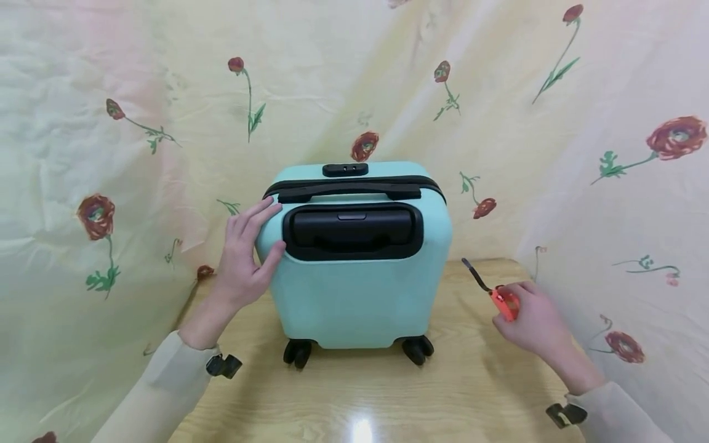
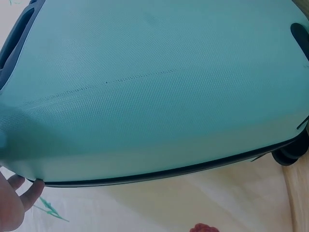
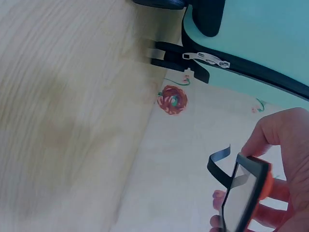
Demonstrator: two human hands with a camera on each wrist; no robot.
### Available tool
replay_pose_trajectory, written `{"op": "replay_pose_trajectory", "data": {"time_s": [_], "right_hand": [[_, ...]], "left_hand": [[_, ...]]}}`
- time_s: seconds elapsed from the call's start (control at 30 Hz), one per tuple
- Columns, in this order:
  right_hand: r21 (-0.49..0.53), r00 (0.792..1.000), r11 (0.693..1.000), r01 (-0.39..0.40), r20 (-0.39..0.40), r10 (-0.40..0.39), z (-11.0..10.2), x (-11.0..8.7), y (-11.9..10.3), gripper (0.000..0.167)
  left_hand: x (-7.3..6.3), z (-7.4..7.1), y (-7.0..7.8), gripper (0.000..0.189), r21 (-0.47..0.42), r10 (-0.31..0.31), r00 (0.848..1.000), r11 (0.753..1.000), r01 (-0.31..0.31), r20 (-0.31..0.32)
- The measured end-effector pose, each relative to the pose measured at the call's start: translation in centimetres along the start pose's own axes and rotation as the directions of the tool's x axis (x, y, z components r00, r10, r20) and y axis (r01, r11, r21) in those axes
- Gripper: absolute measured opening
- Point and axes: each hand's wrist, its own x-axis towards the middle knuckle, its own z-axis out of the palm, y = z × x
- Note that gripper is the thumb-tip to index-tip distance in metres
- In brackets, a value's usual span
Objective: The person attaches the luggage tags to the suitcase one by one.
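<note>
A mint-green suitcase [image 1: 354, 301] stands upright on its black wheels, with a black top handle [image 1: 350, 191] and a recessed black pull-handle panel [image 1: 353, 231] facing me. My left hand [image 1: 244, 255] rests against its upper left corner, fingers fairly straight along the side and the thumb on the front. In the left wrist view, fingertips [image 2: 33, 193] touch the shell near the black zipper seam. Off to the right of the suitcase, my right hand [image 1: 534, 320] holds an orange luggage tag [image 1: 505, 304] between thumb and fingers. The tag's black strap [image 3: 219, 166] sticks out loose and curved.
Beneath the suitcase is a light wood table [image 1: 354, 394]. Pale floral cloth [image 1: 310, 80] hangs behind it and along both sides. A small combination lock [image 1: 345, 170] sits on the suitcase top, and a metal zipper pull [image 3: 206, 59] lies near one wheel.
</note>
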Motion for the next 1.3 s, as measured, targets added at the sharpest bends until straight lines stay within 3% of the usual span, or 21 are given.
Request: {"op": "replay_pose_trajectory", "data": {"time_s": [0.2, 0.37, 0.6, 0.77, 0.97, 1.3], "right_hand": [[0.019, 0.998, 1.0, 0.019, -0.06, -0.017, -1.2, 1.1, -0.4, 0.042], [-0.015, 0.991, 0.999, 0.029, -0.128, -0.031, -3.8, 2.4, -1.4, 0.042], [-0.011, 0.967, 0.997, 0.079, -0.24, -0.08, -8.1, 4.3, -3.6, 0.043], [0.011, 0.951, 0.993, 0.119, -0.29, -0.11, -10.0, 5.1, -4.9, 0.041], [0.053, 0.932, 0.981, 0.189, -0.325, -0.162, -12.0, 5.6, -6.4, 0.04], [0.124, 0.932, 0.959, 0.256, -0.296, -0.21, -15.0, 7.1, -8.1, 0.043]], "left_hand": [[0.1, 0.0, 0.0, 0.055, 0.005, -0.009, 1.0, 1.0, 0.009, 0.011], [0.0, 0.0, 0.0, 0.054, 0.002, -0.013, 1.0, 1.0, 0.013, 0.011], [0.0, 0.0, 0.0, 0.054, -0.005, -0.006, 1.0, 1.0, 0.006, 0.006], [0.0, 0.2, 0.0, 0.054, -0.014, 0.001, 1.0, 1.0, -0.001, -0.004], [0.2, 0.2, 0.0, 0.061, -0.003, 0.014, 1.0, 1.0, -0.014, -0.005], [0.0, 0.2, -0.1, 0.058, -0.007, -0.001, 1.0, 1.0, 0.001, -0.002]]}}
